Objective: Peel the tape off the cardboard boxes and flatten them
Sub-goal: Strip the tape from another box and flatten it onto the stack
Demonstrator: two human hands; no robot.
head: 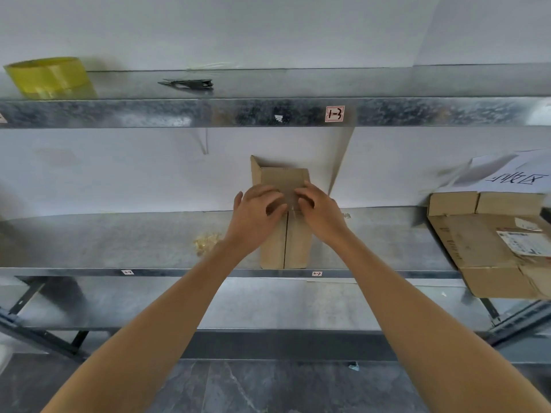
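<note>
**Q:** On what relation did the coming move turn?

**A:** On the middle shelf (119, 239) we found the cardboard box (283, 251). Its long axis ran straight away from us toward the wall, and a centre seam (286, 242) followed that same axis. Both hands lay on its far half, so the seam stretched from the grip back toward us. We judged that any peel would have to travel along that line.

**Q:** How did the grip stand?

**A:** The left hand (256, 210) and the right hand (320, 210) each had fingers curled on the box top, one on either side of the seam. We read both as clamped on the box. Whether a tape end was pinched between them we could not tell, since that spot was blurred. Neither hand was the nearer.

**Q:** What else lay around, and what was in the way?

**A:** The largest was a stack of flattened cartons (483, 248) at the right of the same shelf, well apart, with a paper sheet (518, 174) behind it. On the upper shelf (417, 81) sat a yellow tape roll (49, 77) at the far left and a dark tool (187, 83), apparently scissors, nearer the middle. Smaller was the box's raised flap (255, 171), close to the wall. The smallest was a crumpled wad (205, 242) left of the box, near the left forearm. We saw nothing between the hands and the seam.
</note>
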